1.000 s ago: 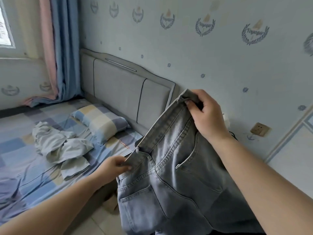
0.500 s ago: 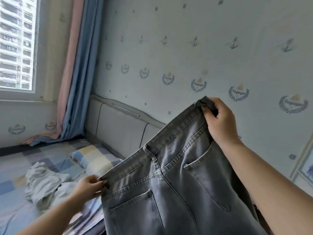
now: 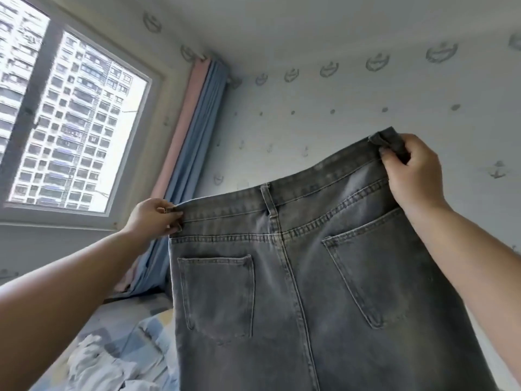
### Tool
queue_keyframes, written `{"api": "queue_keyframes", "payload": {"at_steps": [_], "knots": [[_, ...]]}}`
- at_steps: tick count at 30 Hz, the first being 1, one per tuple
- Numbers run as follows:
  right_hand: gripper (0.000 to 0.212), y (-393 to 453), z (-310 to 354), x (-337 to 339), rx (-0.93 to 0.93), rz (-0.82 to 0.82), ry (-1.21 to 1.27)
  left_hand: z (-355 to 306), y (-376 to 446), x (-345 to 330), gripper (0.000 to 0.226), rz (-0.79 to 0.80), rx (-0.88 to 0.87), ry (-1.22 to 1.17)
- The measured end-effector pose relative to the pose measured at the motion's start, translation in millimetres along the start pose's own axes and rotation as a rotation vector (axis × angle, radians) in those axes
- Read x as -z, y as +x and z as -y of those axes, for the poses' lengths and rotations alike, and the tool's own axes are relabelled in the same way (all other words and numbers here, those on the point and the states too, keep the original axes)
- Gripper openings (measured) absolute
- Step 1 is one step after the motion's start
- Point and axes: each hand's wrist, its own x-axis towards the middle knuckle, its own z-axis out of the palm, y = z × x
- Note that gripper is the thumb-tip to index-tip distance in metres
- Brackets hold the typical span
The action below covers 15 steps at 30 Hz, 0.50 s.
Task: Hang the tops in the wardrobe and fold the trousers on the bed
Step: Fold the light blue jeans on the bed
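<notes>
Bedroom light is coming in pale and the jeans are filling the foreground, hanging in the air with the back side facing us, both rear pockets and the centre belt loop showing. Up at the far end of the waistband the right hand is gripping, fingers curled over the corner of the denim and pinching it tight. Across from it the left hand is pinching the other end of the waistband between thumb and curled fingers, sitting lower, so the band is running on a slant and stretched taut between the two. Below and behind the hanging denim, the bed is lying with its checked blue and cream sheet, and a crumpled pale garment is resting on it near the bottom edge. Further back a pink and blue curtain is hanging in the corner, beside the window showing tower blocks outside, and patterned wallpaper is covering the far wall.
</notes>
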Motion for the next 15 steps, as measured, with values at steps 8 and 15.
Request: {"api": "queue_keyframes", "payload": {"at_steps": [8, 15], "knots": [[0.012, 18.8, 86.8, -67.4, 0.005, -0.009, 0.136, -82.8, 39.3, 119.4, 0.026, -0.152, -0.149, 0.035], [0.016, -22.1, 106.3, -151.1, -0.019, 0.162, 0.223, -84.5, 48.9, 222.6, 0.023, -0.349, -0.171, 0.227]]}}
